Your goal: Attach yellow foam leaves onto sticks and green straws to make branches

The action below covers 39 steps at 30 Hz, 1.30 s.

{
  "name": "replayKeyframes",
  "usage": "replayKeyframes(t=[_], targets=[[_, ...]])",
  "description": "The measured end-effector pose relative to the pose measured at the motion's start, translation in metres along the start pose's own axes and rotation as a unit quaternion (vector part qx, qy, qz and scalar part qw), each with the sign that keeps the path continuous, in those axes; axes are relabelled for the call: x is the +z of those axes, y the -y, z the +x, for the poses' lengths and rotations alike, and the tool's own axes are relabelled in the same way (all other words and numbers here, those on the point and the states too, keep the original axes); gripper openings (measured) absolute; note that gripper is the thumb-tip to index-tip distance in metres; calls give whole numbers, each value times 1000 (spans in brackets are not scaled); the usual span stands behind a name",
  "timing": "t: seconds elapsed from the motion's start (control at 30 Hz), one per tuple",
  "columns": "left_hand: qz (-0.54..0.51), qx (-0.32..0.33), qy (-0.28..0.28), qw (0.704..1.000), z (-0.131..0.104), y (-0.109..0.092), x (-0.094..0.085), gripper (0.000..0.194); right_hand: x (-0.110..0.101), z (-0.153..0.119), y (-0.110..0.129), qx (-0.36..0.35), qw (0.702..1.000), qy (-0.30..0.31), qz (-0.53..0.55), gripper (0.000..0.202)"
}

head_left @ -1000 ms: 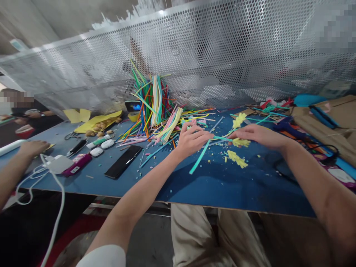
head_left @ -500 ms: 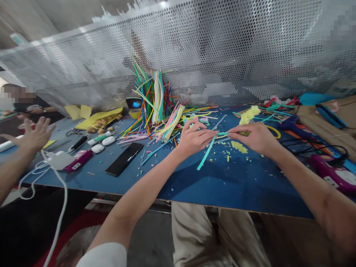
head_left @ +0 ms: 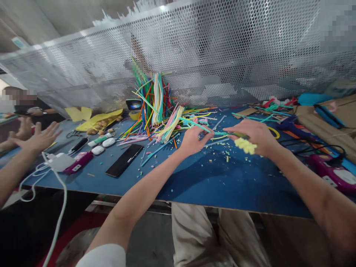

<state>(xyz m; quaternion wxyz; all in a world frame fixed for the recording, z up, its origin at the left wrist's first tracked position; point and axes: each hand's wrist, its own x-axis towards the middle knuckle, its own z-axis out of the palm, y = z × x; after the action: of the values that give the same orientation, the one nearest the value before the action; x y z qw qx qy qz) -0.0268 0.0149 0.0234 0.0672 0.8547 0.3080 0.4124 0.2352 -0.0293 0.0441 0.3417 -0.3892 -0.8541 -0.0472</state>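
Note:
My left hand (head_left: 194, 140) pinches a teal pipe cleaner (head_left: 191, 121), whose loose end points up and to the left. Its other part is twisted around a stem between my two hands. My right hand (head_left: 251, 135) is closed around the olive-green stem (head_left: 240, 135) of a fuzzy yellow piece (head_left: 246, 145), which hangs below the fingers. Small yellow and teal clippings (head_left: 227, 158) lie scattered on the blue table (head_left: 200, 185) under my hands.
Bundled colourful pipe cleaners (head_left: 157, 98) stand at the back. A black phone (head_left: 124, 160), white cases and a purple power strip (head_left: 79, 162) lie left, beside a person's spread hands (head_left: 39, 137). Another power strip (head_left: 333, 172) and cables are right. A perforated metal screen (head_left: 222, 55) stands behind.
The teal pipe cleaner's loose end has swung from pointing down to pointing up left. The yellow piece has turned below my right hand. The other person's hands have moved right.

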Motion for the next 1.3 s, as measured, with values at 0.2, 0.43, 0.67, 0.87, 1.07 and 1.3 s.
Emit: replayKeyframes(t=[0.2, 0.43, 0.67, 0.87, 1.07, 1.3], targets=[[160, 178, -48, 970, -4, 9, -2, 13, -5, 4, -10, 178, 967, 35, 179, 33], [199, 252, -61, 945, -6, 4, -5, 14, -7, 7, -10, 188, 912, 200, 305, 30], [200, 221, -83, 951, -8, 5, -5, 20, -2, 7, 4, 204, 956, 62, 199, 26], [58, 54, -23, 997, -1, -4, -4, 25, 7, -3, 0, 45, 996, -71, -37, 18], [-239, -136, 85, 958, 3, -10, 0, 41, -5, -4, 1, -168, 973, -134, -85, 32], [-44, -8, -5, 999, -2, 0, 1, 26, -5, 1, -5, 8, 997, -61, 36, 21]])
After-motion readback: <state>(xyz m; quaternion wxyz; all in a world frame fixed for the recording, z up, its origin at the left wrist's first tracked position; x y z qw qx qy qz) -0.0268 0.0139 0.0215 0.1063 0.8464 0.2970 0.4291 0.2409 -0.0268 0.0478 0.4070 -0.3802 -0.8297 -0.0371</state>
